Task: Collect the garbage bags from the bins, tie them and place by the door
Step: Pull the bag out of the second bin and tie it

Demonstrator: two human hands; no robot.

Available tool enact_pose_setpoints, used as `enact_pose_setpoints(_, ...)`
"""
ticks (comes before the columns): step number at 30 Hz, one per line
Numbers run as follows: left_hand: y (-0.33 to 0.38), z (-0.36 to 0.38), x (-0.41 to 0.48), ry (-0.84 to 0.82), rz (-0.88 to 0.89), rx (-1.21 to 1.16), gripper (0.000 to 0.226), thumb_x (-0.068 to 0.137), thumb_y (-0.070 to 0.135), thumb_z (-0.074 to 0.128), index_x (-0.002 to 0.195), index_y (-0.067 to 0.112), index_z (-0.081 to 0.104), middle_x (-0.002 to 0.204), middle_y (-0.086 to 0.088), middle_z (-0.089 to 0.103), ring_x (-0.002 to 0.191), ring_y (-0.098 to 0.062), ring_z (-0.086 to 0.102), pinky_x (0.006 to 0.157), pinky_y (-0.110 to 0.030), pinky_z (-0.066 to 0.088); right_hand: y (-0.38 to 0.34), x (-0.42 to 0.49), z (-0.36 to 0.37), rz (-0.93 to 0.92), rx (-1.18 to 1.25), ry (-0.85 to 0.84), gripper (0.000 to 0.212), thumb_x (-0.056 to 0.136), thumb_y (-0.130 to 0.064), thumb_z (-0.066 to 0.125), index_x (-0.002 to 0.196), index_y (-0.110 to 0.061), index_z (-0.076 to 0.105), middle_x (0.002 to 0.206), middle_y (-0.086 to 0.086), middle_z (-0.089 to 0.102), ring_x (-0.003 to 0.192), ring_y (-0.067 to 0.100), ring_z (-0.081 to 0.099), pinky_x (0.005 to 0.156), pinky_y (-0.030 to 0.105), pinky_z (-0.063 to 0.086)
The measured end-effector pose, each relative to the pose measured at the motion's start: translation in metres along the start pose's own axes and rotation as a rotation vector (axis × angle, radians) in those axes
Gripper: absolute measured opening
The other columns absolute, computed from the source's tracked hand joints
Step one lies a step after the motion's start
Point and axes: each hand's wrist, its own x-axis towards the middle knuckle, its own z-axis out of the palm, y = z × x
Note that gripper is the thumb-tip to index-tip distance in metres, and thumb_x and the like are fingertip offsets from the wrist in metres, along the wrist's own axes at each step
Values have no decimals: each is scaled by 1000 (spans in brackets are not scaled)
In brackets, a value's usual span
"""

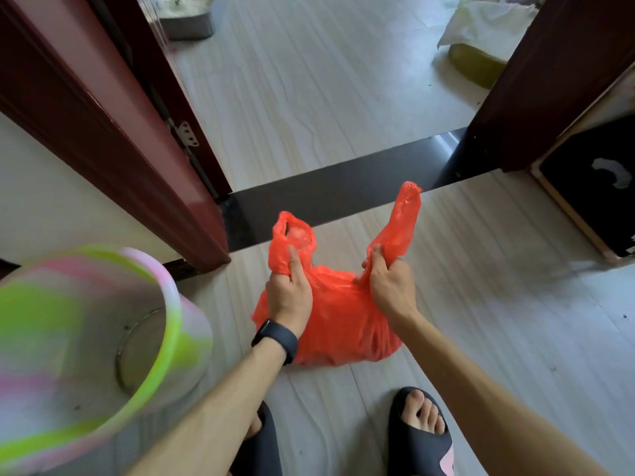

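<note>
While untied, red bag [343,321] in left hand [288,293]; likewise right hand [390,286].

A black watch [275,340] bands the left wrist; both feet wear black open-toed slides [421,441], the right one marked pink.

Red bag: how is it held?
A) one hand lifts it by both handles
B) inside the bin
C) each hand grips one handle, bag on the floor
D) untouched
C: the left hand grips one handle, the right hand the other, and the red bag rests on the floor.
</note>
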Motion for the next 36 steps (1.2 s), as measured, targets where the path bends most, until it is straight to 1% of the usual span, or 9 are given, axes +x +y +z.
enact_pose_setpoints(3,-8,17,10,-125,-188,-151,57,97,61,34,69,22,65,61,10,67,68,-18,64,62,-17,42,8,2,-3,1,-115,59,54,98,-52,43,64,-12,56,51,-7,56,50,12,53,60,36,44)
enact_pose_setpoints(9,-34,24,18,-140,-264,-218,49,99,55,36,70,29,66,77,7,74,88,-19,68,81,-27,48,34,-23,-17,-8,-44,-71,73,72,-88,45,89,-20,65,88,-7,69,83,10,66,79,36,51)
enact_pose_setpoints(14,-33,23,11,-268,-344,-158,36,97,58,41,85,34,65,89,5,73,91,-18,68,92,-33,51,48,-39,-5,-445,-126,-215,47,93,-50,52,125,-17,64,123,-8,68,119,4,59,102,21,41)
enact_pose_setpoints(17,-24,25,-4,-375,-390,-229,46,97,57,43,94,21,71,92,-4,75,91,-20,70,91,-36,54,32,-34,19,-262,127,-62,39,101,-42,43,89,-14,69,81,-9,74,78,6,67,75,22,49)
enact_pose_setpoints(20,-17,20,-1,-376,-523,-706,61,102,51,37,100,2,73,95,-11,75,83,-21,70,89,-40,54,36,-20,24,26,130,82,60,98,-60,31,72,-10,51,46,-6,50,43,7,48,48,21,42)
enact_pose_setpoints(25,-17,16,-7,-424,-661,-850,43,101,48,44,93,7,57,48,4,40,40,-10,37,57,-28,37,50,-5,17,341,-80,-81,94,72,-92,4,91,-17,58,90,6,65,91,24,63,96,43,46)
enact_pose_setpoints(27,-18,15,-9,-533,-612,-812,49,98,57,42,110,10,52,52,3,37,44,-11,27,54,-28,25,52,-5,19,313,-29,-165,97,74,-90,3,98,-22,67,93,2,68,90,20,65,89,40,48)
enact_pose_setpoints(30,-16,13,-8,-648,-483,-676,53,97,62,33,101,14,55,61,1,43,50,-12,30,53,-26,29,56,-4,14,307,-99,-303,55,100,-54,27,83,-18,65,74,-1,62,64,11,57,70,33,47)
enact_pose_setpoints(36,-20,14,-12,-704,254,166,25,101,37,47,123,34,59,101,4,73,90,-8,64,75,-23,43,57,-2,3,163,-257,-402,40,96,-21,56,56,-18,54,49,-8,53,41,3,44,46,22,37)
